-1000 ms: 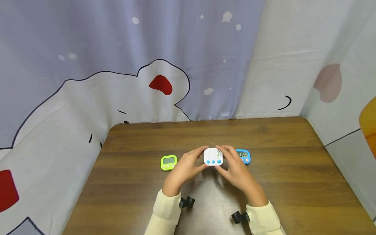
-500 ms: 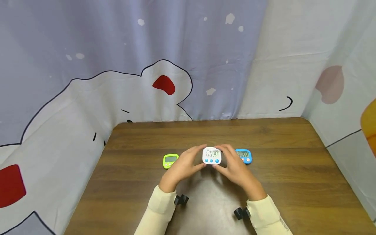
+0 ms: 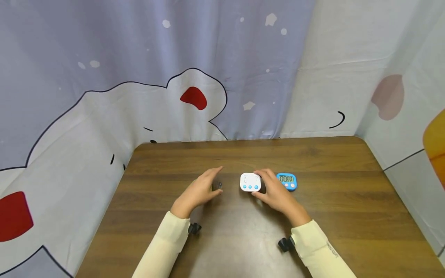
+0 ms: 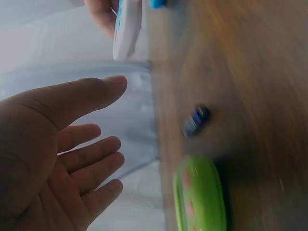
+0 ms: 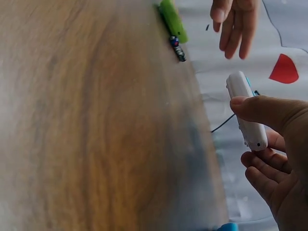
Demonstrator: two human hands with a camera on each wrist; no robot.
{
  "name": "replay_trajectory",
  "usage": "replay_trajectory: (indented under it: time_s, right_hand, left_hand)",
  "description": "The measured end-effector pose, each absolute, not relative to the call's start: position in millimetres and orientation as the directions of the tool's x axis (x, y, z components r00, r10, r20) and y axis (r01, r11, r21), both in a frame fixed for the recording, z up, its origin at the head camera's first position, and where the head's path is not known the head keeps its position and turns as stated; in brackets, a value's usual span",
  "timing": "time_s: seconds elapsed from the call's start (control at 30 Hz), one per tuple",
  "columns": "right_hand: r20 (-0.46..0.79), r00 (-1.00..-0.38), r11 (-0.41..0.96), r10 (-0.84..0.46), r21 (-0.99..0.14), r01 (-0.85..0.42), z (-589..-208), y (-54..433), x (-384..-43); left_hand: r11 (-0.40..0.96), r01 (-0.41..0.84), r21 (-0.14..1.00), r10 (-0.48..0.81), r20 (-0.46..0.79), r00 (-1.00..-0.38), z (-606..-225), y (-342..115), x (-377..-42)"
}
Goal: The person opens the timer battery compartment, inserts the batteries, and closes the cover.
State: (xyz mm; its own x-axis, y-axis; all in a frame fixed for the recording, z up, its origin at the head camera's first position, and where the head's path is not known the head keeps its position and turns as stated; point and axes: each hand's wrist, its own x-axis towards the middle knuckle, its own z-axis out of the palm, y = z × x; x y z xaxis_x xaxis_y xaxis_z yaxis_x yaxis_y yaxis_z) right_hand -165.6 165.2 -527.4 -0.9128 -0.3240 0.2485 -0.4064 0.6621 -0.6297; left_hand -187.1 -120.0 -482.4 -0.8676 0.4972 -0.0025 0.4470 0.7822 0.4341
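In the head view my right hand (image 3: 274,192) pinches a white digital timer (image 3: 250,182) by its right side, thumb below and fingers above. Its three blue buttons face me, and the timer is lifted off the table, as the right wrist view shows. My left hand (image 3: 198,192) hovers to the left of it, fingers spread and nothing in them. A green timer (image 4: 199,192) lies near the left hand in the left wrist view; in the head view that hand hides it. Beside the green timer lies a small dark battery (image 5: 177,48) with light lettering.
A blue digital timer (image 3: 287,181) lies on the wooden table (image 3: 333,200) just right of my right hand. A patterned curtain (image 3: 139,112) hangs behind the table and along its sides.
My left hand has let go of the white timer and moved left, over the green timer. The right hand keeps its hold on the white timer. The battery has come into sight.
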Motion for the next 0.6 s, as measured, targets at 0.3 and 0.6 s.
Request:
replay_trajectory:
  time_s: [0.3,0.6]
  right_hand:
    - [0.179,-0.935,0.682,-0.305,-0.644,-0.346,-532.8,162.2,-171.5]
    - [0.121,-0.939,0.686,-0.321,-0.655,-0.318,-538.4,155.9,-173.4]
  left_hand:
    - [0.816,0.387,0.429,0.458,-0.072,-0.886,-497.0,-151.2,-191.3]
    - [0.839,0.356,0.412,0.437,-0.119,-0.892,-505.3,-170.5,-189.3]
